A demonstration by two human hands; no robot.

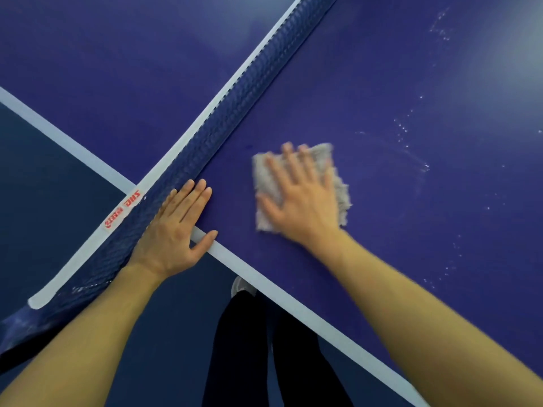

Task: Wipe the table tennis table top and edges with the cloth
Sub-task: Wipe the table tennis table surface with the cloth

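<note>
Forearms enter from the bottom corners of the head view, both bare, reaching over the near side of the table top (382, 83).

Right hand (302, 198): palm down on the cloth (324, 158), fingers straight and moderately spread, pressing it flat rather than gripping it. The grey, folded cloth lies on the blue surface just beyond the white edge line (264, 277) and a little to the right of the net (235, 92); its outline is blurred. Its long axis runs roughly away from the person, in line with the fingers.

Left hand (173, 230): flat on the table at the foot of the net, fingers straight and close together, thumb lying across the white edge line. It holds nothing (apparently a brace for the reach).

Governing relation: pale specks and a faint curved streak (411, 160) lie to the right of the cloth and farther from the person, apart from it, so the soiled area is on the little-finger side of the right hand, away from the net. The right hand is both the nearer one and the one bearing the cloth. A stroke to the right and outward would, in all likelihood, meet them; the edge line lies on the wrist side of the cloth.

Below the table edge, dark trousers (244, 348) and a pale shoe (239, 284) stand on a dark blue floor (44, 186).
</note>
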